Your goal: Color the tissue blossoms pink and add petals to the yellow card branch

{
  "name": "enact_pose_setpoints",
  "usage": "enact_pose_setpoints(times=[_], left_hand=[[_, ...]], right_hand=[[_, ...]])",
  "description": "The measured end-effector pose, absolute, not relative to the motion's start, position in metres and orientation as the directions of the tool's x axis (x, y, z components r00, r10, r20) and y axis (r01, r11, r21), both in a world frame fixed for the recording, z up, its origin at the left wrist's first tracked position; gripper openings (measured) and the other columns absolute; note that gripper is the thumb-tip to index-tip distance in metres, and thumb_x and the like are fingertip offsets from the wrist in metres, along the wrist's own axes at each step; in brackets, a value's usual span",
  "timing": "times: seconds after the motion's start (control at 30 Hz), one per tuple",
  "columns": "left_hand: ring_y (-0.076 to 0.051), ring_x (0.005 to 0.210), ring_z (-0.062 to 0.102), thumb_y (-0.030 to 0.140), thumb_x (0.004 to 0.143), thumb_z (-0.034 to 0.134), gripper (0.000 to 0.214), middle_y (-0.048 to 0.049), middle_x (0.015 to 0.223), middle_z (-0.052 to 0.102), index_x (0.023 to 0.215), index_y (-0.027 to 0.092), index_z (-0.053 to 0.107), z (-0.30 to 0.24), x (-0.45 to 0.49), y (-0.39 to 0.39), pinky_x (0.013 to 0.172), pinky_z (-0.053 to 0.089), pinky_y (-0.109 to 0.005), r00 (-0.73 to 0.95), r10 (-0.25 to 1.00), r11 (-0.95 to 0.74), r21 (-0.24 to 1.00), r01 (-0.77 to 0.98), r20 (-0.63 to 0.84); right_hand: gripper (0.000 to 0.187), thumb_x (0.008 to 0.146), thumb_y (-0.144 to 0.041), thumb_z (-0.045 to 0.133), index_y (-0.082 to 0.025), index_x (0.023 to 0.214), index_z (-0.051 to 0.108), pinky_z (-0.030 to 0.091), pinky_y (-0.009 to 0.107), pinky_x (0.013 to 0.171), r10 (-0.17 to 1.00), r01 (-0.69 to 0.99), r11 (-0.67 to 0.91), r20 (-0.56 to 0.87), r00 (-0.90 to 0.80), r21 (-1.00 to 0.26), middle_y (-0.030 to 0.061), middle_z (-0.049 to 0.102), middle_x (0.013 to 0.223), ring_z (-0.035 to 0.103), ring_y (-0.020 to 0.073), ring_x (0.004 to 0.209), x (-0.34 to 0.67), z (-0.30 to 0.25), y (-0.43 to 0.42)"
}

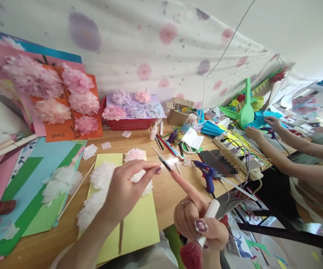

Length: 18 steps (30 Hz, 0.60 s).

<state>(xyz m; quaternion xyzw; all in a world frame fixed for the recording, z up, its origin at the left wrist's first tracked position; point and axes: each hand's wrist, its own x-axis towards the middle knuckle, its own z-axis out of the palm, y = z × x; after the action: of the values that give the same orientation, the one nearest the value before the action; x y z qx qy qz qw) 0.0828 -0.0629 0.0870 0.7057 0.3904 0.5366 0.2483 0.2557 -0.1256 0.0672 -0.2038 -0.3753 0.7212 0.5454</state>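
Note:
My left hand (132, 185) hovers over a yellow card (141, 220), thumb and forefinger pinched together. Whatever lies between those fingertips is too small to make out. White tissue-paper flowers (101, 175) sit on the card beside a brown line. My right hand (200, 220) is curled around the white handle of a brush (190, 254), its pinkish-red bristles pointing down. The forefinger of that hand stretches out towards my left fingertips, its tip by a dark pen-like stick (165, 163).
A blue glue gun (206, 173) stands right of my hands, near a dark pixelated device and a cabled power strip (248, 166). Behind are a red basket (133, 124) and an orange card (56, 130) with pink flowers. Another person's hands (255, 134) work at right.

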Motion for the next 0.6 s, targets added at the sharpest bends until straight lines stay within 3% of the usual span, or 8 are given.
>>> enact_pose_setpoints(times=[0.1, 0.17, 0.37, 0.6], left_hand=[[-0.012, 0.085, 0.069, 0.011, 0.086, 0.065, 0.012, -0.0003, 0.089, 0.075, 0.094, 0.019, 0.07, 0.105, 0.062, -0.068, 0.082, 0.054, -0.027, 0.169, 0.638, -0.75, 0.555, 0.36, 0.752], [-0.013, 0.088, 0.068, 0.008, 0.085, 0.064, 0.016, -0.003, 0.093, 0.075, 0.098, 0.016, 0.069, 0.111, 0.055, -0.071, 0.082, 0.053, -0.029, 0.261, 0.559, -0.807, 0.443, 0.391, 0.787], [-0.016, 0.087, 0.067, 0.007, 0.088, 0.061, 0.015, -0.0042, 0.094, 0.075, 0.099, 0.015, 0.068, 0.11, 0.046, -0.069, 0.09, 0.052, -0.041, 0.408, 0.501, -0.824, 0.277, 0.494, 0.763], [-0.019, 0.081, 0.069, 0.005, 0.088, 0.058, 0.015, -0.0088, 0.094, 0.075, 0.101, 0.007, 0.067, 0.11, 0.034, -0.064, 0.085, 0.056, -0.045, 0.55, 0.399, -0.832, 0.037, 0.554, 0.734]], right_hand=[[0.076, 0.068, -0.025, 0.071, -0.011, 0.14, 0.051, 0.018, 0.019, 0.031, 0.934, -0.615, -0.111, 0.13, -0.333, -0.78, -0.0119, 0.031, 0.034, 0.02, 0.0056, 0.028, 0.251, 0.067, -0.121], [0.072, 0.069, -0.024, 0.071, -0.013, 0.138, 0.054, 0.016, 0.018, 0.032, 0.926, -0.604, -0.131, 0.121, -0.359, -0.786, -0.0114, 0.031, 0.036, 0.02, 0.0048, 0.03, 0.247, 0.068, -0.119], [0.077, 0.068, -0.025, 0.072, -0.011, 0.14, 0.051, 0.019, 0.016, 0.032, 0.894, -0.532, -0.223, 0.046, -0.445, -0.817, -0.0119, 0.032, 0.037, 0.02, 0.0039, 0.03, 0.243, 0.067, -0.115], [0.081, 0.066, -0.021, 0.071, -0.008, 0.142, 0.048, 0.018, 0.016, 0.032, 0.852, -0.497, -0.324, -0.02, -0.523, -0.805, -0.0129, 0.034, 0.035, 0.02, 0.0034, 0.029, 0.239, 0.072, -0.104]])
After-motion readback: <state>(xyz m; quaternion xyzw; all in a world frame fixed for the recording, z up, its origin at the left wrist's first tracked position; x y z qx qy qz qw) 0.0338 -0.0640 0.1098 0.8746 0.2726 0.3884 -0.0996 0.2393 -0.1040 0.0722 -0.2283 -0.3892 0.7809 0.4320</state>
